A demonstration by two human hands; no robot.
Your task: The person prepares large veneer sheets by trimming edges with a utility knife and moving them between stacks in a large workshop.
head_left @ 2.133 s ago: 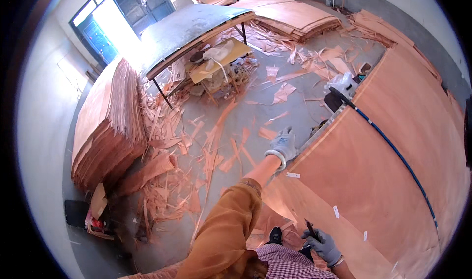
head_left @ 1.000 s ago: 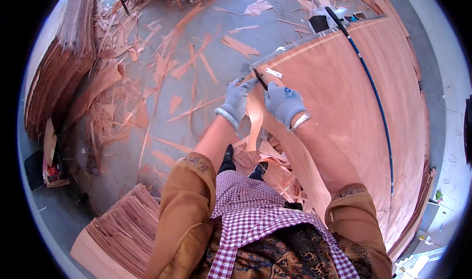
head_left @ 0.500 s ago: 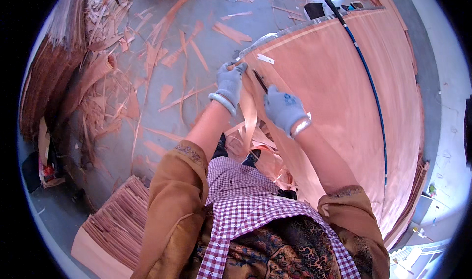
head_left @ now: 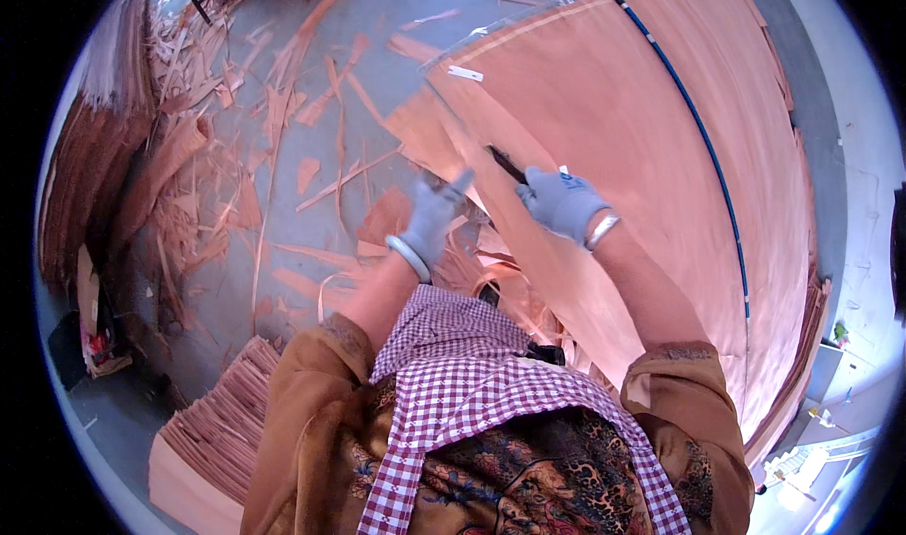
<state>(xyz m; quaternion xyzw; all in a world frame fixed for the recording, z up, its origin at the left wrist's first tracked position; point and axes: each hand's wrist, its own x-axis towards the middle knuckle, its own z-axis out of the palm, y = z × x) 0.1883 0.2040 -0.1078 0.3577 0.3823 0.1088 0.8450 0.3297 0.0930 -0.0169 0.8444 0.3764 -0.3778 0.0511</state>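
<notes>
My right hand (head_left: 557,205), in a pale grey glove, is closed on a dark knife-like tool (head_left: 505,160) held over the wide stack of reddish veneer sheets (head_left: 642,176). My left hand (head_left: 432,216), also gloved and blurred, is left of it beside the stack's cut edge, fingers loosely apart, nothing visible held. A lighter loose veneer strip (head_left: 528,261) runs diagonally between my hands and down along the stack's edge. A small white label (head_left: 465,74) lies near the stack's far left corner.
A long blue-and-black hose-like rod (head_left: 694,110) lies across the stack. Veneer scraps (head_left: 307,176) litter the grey floor (head_left: 368,25). A tall veneer pile (head_left: 94,176) stands at the left, another layered pile (head_left: 208,431) at the lower left. A wall (head_left: 854,233) borders the right side.
Since half a second ago, my left hand has let go at the corner and moved down toward me. My right hand shifted right with the tool; the veneer flap at the corner now spreads leftward.
</notes>
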